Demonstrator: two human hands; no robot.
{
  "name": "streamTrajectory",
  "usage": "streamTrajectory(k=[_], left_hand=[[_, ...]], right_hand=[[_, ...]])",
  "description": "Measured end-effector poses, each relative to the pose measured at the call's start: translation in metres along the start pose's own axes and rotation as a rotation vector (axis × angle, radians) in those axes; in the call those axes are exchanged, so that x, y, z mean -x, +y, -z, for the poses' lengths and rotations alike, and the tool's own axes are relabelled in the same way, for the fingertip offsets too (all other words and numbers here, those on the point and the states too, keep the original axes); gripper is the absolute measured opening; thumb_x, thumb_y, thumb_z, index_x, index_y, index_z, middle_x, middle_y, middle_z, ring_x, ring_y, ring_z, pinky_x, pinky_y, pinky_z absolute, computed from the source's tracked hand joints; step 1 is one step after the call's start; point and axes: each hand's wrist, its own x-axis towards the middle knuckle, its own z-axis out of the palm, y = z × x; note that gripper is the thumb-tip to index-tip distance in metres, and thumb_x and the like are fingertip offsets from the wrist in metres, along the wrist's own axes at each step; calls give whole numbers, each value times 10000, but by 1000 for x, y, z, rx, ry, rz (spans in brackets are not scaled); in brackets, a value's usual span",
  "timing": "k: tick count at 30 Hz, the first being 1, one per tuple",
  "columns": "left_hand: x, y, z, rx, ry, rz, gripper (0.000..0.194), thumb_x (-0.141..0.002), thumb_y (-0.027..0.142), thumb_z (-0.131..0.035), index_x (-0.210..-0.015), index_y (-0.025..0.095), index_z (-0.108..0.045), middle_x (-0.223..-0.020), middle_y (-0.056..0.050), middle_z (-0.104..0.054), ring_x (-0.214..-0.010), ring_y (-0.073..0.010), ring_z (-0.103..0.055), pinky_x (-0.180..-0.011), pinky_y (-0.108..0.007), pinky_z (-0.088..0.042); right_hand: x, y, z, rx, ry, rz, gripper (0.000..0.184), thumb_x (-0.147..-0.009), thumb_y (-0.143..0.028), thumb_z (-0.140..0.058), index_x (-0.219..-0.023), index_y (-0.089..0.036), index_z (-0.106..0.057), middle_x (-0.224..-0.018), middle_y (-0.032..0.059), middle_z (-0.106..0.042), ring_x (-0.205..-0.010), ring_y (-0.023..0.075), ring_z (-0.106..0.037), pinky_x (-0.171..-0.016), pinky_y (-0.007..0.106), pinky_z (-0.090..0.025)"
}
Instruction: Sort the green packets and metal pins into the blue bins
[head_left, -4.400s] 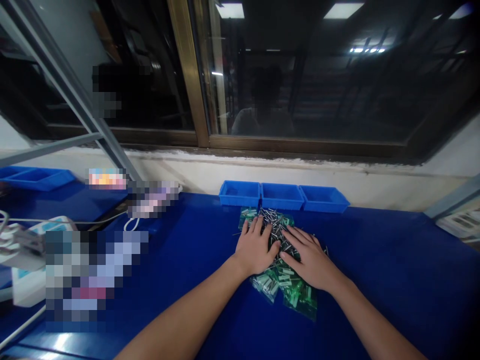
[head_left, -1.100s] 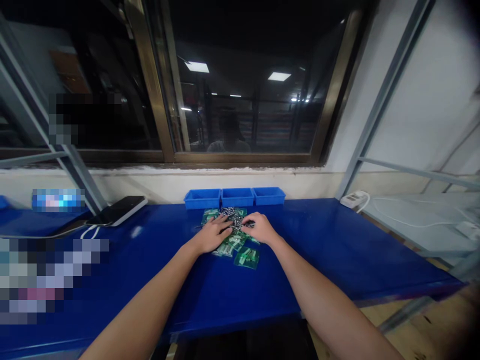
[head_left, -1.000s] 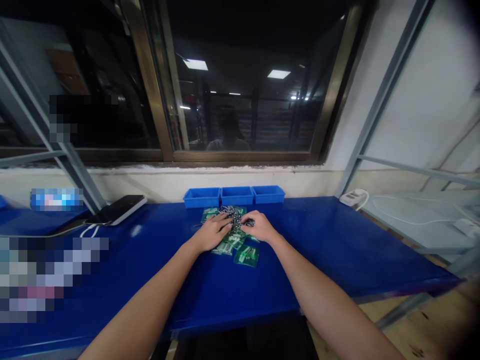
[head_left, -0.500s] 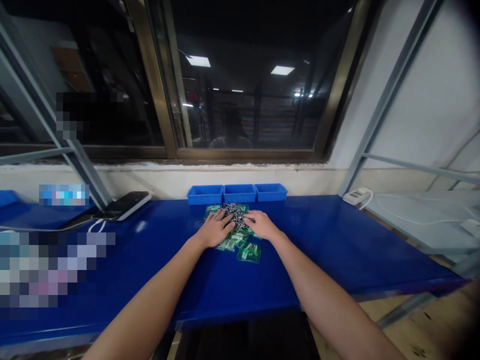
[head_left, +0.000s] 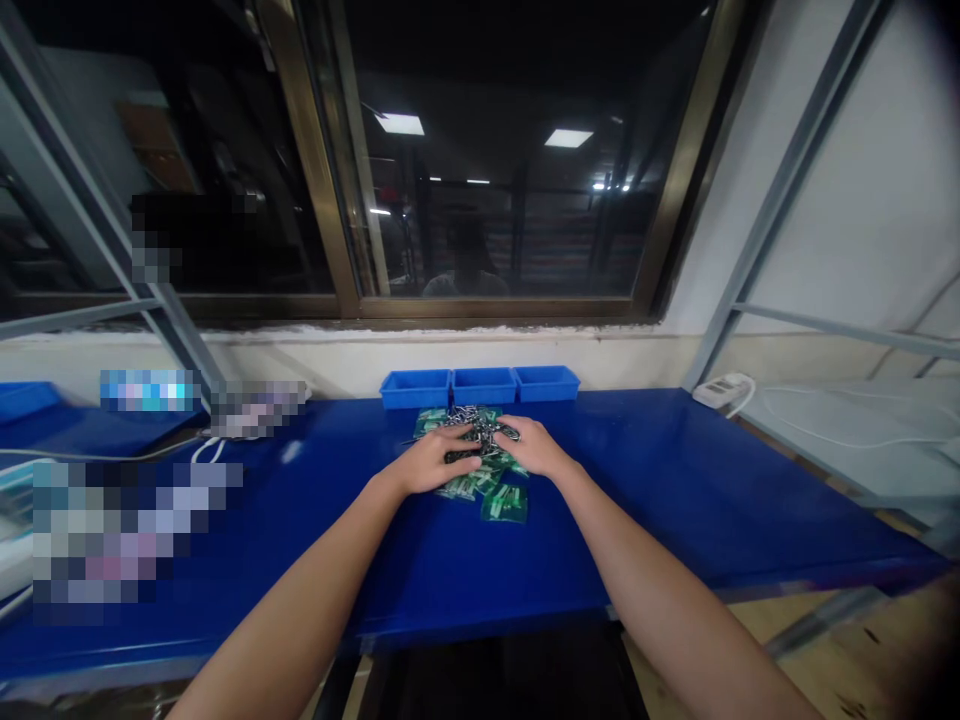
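A heap of small metal pins (head_left: 471, 422) lies on several small green plastic bags (head_left: 504, 501) on the blue table (head_left: 660, 500). My left hand (head_left: 429, 462) rests on the left side of the heap, fingers curled over the pins. My right hand (head_left: 531, 447) rests on the right side, fingers bent down onto the pins. Whether either hand grips anything cannot be made out. Three blue bins (head_left: 480, 385) stand in a row just behind the heap.
A window with a brown frame (head_left: 352, 250) runs behind the table, and grey metal struts (head_left: 780, 190) stand at both sides. A white power strip (head_left: 724, 388) with cable lies at the right. Blurred items (head_left: 135, 510) sit at the left.
The view has pulled back from the table since the earliest frame. Both hands stay on the heap; the fingers have curled more over the pins.
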Motion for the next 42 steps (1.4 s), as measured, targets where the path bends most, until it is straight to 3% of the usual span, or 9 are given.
streamTrajectory(k=[3,8,14,17,22,25,28,33,42], left_hand=[[0,0,-2,-24,39,-14,658,-812,647,-426,-1305,220,-508,-1434,-112,-381,-1312,-296,-361,-1081,-458,-292],[-1,-1,-16,-119,-38,41,1051,-598,770,-561,-1440,214,-266,-1502,-133,-218,-1377,-358,-176,-1114,-541,-132],[-5,6,-23,-122,-27,83,1084,-596,797,-525,-1434,154,-280,-1464,-155,-314,-1346,-335,-279,-1119,-461,-197],[-6,9,-21,-102,-6,67,1038,-617,785,-524,-1418,158,-318,-1440,-153,-359,-1335,-326,-306,-1121,-467,-189],[-2,5,-10,-78,24,91,1010,-655,765,-507,-1434,165,-279,-1472,-136,-305,-1361,-327,-247,-1128,-490,-147],[2,-2,-5,-82,-7,169,1027,-647,776,-494,-1444,173,-254,-1507,-123,-215,-1386,-339,-158,-1131,-498,-114],[4,-6,-6,-94,-108,268,1078,-615,791,-502,-1453,172,-225,-1525,-123,-113,-1396,-359,-56,-1124,-526,-70],[0,-5,-10,-63,-159,288,977,-692,730,-486,-1449,165,-237,-1523,-132,-91,-1402,-324,-53,-1131,-490,-90],[-2,-1,-8,9,-21,162,797,-756,549,-538,-1408,141,-331,-1438,-107,-379,-1312,-282,-363,-1090,-375,-289]], right_hand=[[4,-4,-3,17,-122,29,638,-851,-592,-401,-1344,-191,-456,-1416,97,-407,-1320,275,-342,-1087,442,-262],[6,-7,-14,143,-223,41,627,-895,-582,-279,-1405,-223,-350,-1482,85,-289,-1376,284,-212,-1100,521,-137],[2,-4,-18,104,-39,152,394,-871,-412,-482,-1175,-189,-596,-1232,106,-578,-1158,245,-496,-999,412,-350],[3,-7,-13,33,13,164,326,-863,-378,-504,-1105,-203,-635,-1172,91,-614,-1095,228,-545,-971,390,-386],[12,-17,7,112,-175,102,741,-786,-625,-499,-1412,-268,-327,-1499,73,-249,-1376,315,-196,-1090,534,-175],[17,-20,13,157,-339,43,828,-771,-718,-409,-1454,-329,-147,-1537,26,-46,-1403,323,-33,-1100,564,-85],[18,-17,6,217,-422,-16,855,-761,-755,-354,-1458,-318,-123,-1536,28,14,-1398,342,17,-1098,571,-63],[12,-6,-16,239,-270,44,775,-814,-704,-329,-1443,-259,-249,-1524,70,-163,-1397,317,-106,-1104,530,-129],[1,3,-24,168,45,225,544,-821,-506,-548,-1258,-182,-543,-1226,117,-584,-1161,261,-498,-1013,416,-356]])
